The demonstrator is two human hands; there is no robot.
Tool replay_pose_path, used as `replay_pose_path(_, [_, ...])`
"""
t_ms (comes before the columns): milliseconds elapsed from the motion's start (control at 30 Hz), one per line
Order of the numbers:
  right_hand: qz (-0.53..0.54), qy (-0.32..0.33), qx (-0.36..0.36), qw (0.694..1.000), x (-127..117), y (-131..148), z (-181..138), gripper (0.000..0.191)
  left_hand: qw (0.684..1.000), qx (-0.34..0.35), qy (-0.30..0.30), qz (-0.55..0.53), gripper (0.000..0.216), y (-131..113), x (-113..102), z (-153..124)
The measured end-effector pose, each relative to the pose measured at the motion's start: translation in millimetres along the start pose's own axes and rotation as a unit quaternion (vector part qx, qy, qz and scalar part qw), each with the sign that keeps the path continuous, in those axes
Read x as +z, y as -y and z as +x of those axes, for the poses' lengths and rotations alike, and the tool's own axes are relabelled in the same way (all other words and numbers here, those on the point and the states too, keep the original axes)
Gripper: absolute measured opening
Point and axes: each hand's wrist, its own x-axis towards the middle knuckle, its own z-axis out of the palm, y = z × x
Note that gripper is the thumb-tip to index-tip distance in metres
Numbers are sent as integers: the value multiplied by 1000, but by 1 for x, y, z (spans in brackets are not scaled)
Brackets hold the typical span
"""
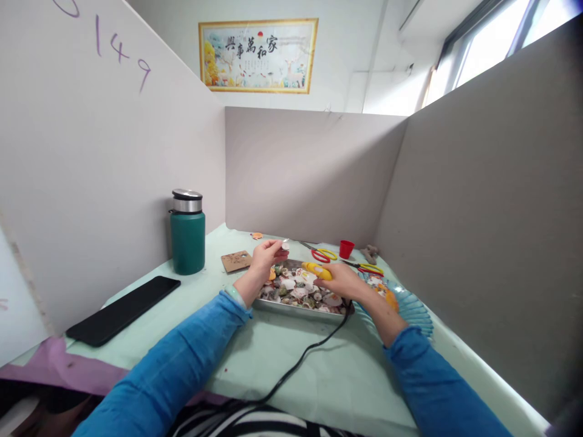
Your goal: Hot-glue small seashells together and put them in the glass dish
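My left hand (268,256) is closed in a pinch on a small whitish piece that looks like a shell (285,246), held above the tray's far left part. My right hand (339,280) wraps round a yellow glue gun (317,271), its front end pointing left toward the left hand. The glue gun's black cord (300,360) runs down from that hand to the table's near edge. Below both hands lies a metal tray (296,311) full of mixed seashells (299,293). The right forearm partly covers a blue ribbed glass plate (415,309) with orange and white pieces on it.
Two pairs of scissors (324,254) (367,267) with red and yellow handles lie behind the tray, near a red cup (347,249). A brown card (236,261), a green bottle (187,233) and a black phone (125,309) are at left. Grey partitions (310,176) enclose the table.
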Motion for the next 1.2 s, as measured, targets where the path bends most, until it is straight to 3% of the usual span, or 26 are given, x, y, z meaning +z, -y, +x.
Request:
replay_pose_path(133, [-73,36,6,997,-1,2,-6,29,999,-1,30,10,31,-1,2,-2])
replay_pose_path(300, [76,75,-46,993,-17,0,-10,39,997,-8,77,12,33,-7,9,-9])
replay_pose_path(400, [185,-19,-26,982,-23,-3,-6,39,992,-14,122,34,34,-10,13,-15])
replay_pose_path(467, [276,-82,26,957,-21,-2,-2,39,986,-9,152,65,33,-11,15,-19])
replay_pose_path(533, [361,-98,64,925,-16,2,0,38,977,3,184,113,29,-12,16,-23])
replay_pose_path(633, [413,-59,68,906,-11,11,-2,37,954,24,238,180,25,-11,17,-27])
replay_pose_path(800, [406,17,44,913,-13,20,-8,35,928,60,287,232,22,-9,17,-28])
replay_pose_path(1200, [430,89,94,894,-12,14,-8,33,900,121,288,303,21,3,12,-22])
